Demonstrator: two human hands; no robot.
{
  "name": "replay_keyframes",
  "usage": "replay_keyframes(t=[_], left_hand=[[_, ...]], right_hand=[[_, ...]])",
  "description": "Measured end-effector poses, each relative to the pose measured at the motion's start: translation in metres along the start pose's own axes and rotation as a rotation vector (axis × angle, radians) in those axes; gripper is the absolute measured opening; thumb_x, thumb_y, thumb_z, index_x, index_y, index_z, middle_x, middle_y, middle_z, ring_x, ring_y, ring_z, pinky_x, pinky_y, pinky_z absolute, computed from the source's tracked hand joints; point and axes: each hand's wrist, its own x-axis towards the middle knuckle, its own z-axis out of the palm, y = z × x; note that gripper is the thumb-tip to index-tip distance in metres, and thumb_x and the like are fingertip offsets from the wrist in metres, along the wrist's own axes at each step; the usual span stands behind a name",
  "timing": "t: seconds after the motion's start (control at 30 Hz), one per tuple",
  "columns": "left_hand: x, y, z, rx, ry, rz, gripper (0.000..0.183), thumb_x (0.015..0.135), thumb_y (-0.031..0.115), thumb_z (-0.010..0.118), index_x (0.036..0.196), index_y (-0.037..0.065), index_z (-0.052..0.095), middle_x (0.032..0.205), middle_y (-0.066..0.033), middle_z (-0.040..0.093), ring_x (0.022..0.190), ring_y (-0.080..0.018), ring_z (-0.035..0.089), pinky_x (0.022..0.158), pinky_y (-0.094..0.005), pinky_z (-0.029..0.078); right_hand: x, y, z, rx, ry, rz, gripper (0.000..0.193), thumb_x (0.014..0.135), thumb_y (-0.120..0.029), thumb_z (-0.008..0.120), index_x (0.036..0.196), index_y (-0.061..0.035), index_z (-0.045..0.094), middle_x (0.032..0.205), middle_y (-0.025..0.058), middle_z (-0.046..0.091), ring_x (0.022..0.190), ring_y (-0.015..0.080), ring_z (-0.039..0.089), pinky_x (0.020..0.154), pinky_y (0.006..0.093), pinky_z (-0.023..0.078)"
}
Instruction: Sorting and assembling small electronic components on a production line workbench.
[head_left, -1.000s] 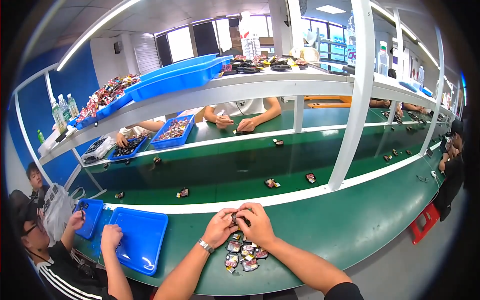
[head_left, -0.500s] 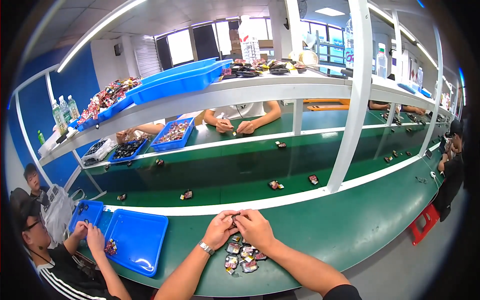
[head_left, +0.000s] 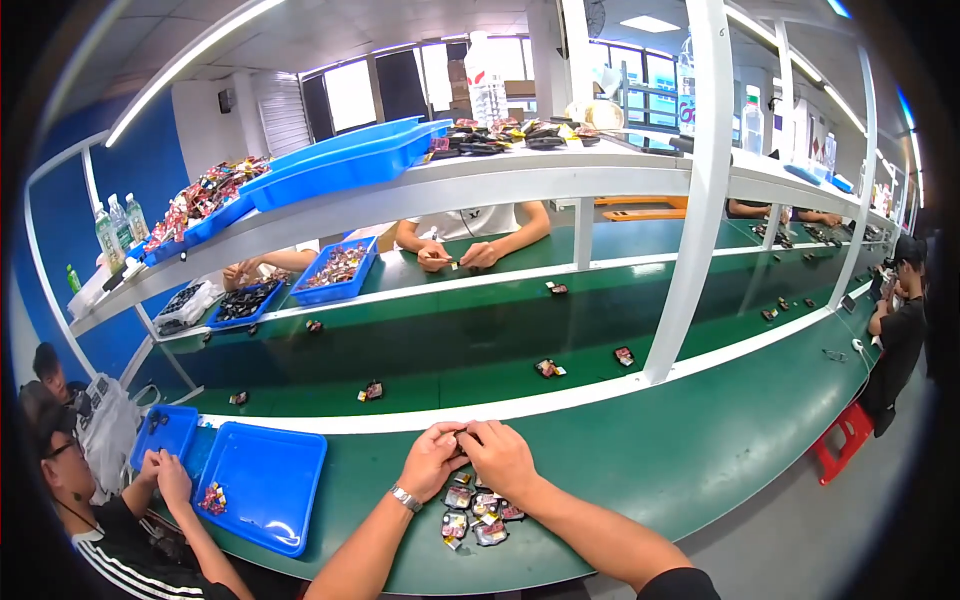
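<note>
My left hand (head_left: 430,464), with a metal-band watch on its wrist, and my right hand (head_left: 502,462) meet above the green bench. Their fingers are closed together around a small dark piece (head_left: 461,444), mostly hidden by the fingertips. It resembles the units lying just below. That loose cluster of small black-rimmed electronic units (head_left: 491,534) has clear, reddish and yellow parts and sits on the bench between my forearms, partly under my right hand.
An empty-looking blue tray (head_left: 262,490) with a few red parts stands to the left, near a co-worker's hands (head_left: 166,478). Single units (head_left: 371,391) are spread along the green belt (head_left: 450,350) beyond a white rail. A white post (head_left: 685,220) rises at the right, supporting a loaded shelf (head_left: 560,185).
The whole view has shifted slightly. My fingers have closed further over the dark piece, so less of it shows. The cluster below keeps its arrangement.
</note>
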Motion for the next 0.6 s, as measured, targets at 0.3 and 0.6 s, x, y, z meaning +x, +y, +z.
replay_keyframes(t=[0.3,0.6], left_hand=[[0.004,-0.007,-0.014,0.028,0.057,0.076,0.026,0.098,0.011,0.05,0.122,0.002,0.047,0.118,-0.0129,0.058,0.109,-0.0228,0.059,0.095,-0.0392,0.05],[0.007,0.002,0.005,-0.042,0.043,0.069,0.054,0.097,0.018,0.052,0.143,0.006,0.027,0.148,-0.0202,0.034,0.132,-0.0375,0.041,0.106,-0.0507,0.04]], right_hand=[[0.004,-0.01,-0.006,0.21,-0.094,0.145,0.023,0.076,-0.018,0.072,0.096,-0.0072,0.067,0.108,0.0079,0.06,0.094,0.025,0.061,0.077,0.0339,0.053],[0.023,0.092,0.042,0.131,-0.054,0.382,0.02,0.075,-0.017,0.07,0.091,-0.0051,0.07,0.107,0.0118,0.064,0.096,0.031,0.061,0.086,0.0406,0.05]])
